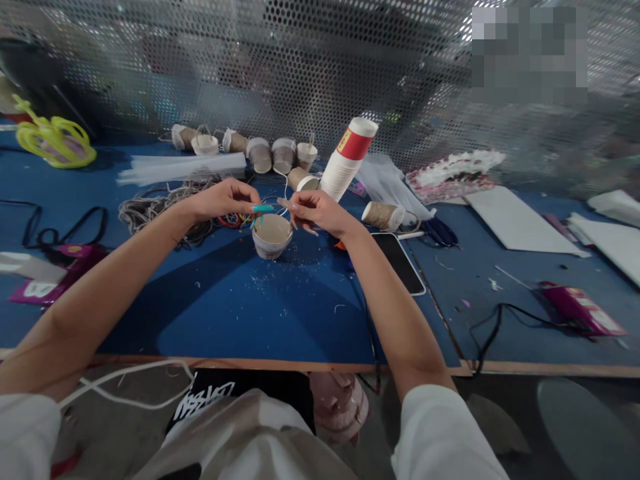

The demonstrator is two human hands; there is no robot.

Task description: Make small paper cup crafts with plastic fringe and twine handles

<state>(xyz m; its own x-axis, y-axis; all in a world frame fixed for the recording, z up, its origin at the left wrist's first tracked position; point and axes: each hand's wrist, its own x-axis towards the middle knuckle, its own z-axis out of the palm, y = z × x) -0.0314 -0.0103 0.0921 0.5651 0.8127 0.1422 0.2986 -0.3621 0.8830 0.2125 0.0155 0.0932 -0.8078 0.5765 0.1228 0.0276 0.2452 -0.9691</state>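
A small paper cup [271,248] with a greyish wrapped outside stands upright on the blue table, its open top facing me. Just above its left rim, my left hand [233,199] is closed in a pinch, with bright teal at the fingertips. My right hand [319,212] pinches from the other side, above the right rim, its long pale nails showing. A thin strand [273,199] runs between the two sets of fingertips; its exact kind is too small to make out. Behind the left hand lies a tangle of grey yarn [145,212].
Several twine-wrapped cups [259,157] line the back by a perforated metal screen [280,67]. A tilted stack of paper cups [345,163] leans behind my right hand. A phone [400,262] lies beside my right forearm. Purple packets [583,310] with black cords and white sheets [525,220] lie right.
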